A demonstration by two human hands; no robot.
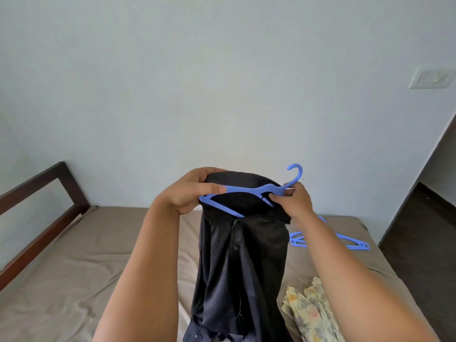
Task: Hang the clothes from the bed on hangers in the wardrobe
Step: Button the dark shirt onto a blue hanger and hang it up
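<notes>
Forearms fill the lower view, both bare, reaching up and forward over the bed [74, 267]

Dark shirt [237, 267] – buttoned front, faint dotted weave – hangs lifted between the arms, its lower end with cuff buttons dropping to the bottom edge of the view; whether it touches the mattress, cannot tell

Left hand [190, 191] grasps the top of the shirt together with the left end of a blue hanger [244, 191]: thumb lies along the hanger's upper arm, the other fingers are curled over the gathered fabric behind

Right hand [291, 201] pinches the hanger near its neck, just below the hook, fingertips closed on the plastic; shirt fabric bunches beneath this hand too

Hanger tilted, hook up and to the right; its lower bar runs diagonally across the dark cloth; how far the hanger sits inside the garment is unclear

On the bed, right of the shirt: a pale yellow flowered garment [311, 314] lying crumpled near the front edge, partly hidden by the right forearm

Farther back on the same side – spare blue hangers [355, 244] flat on the tan sheet, partly covered by the right wrist; their number is hard to tell

Dark wooden bed frame [42, 208] along the left. Pale wall behind, with a white switch plate [430, 77] upper right. Dark doorway or opening at far right
</notes>
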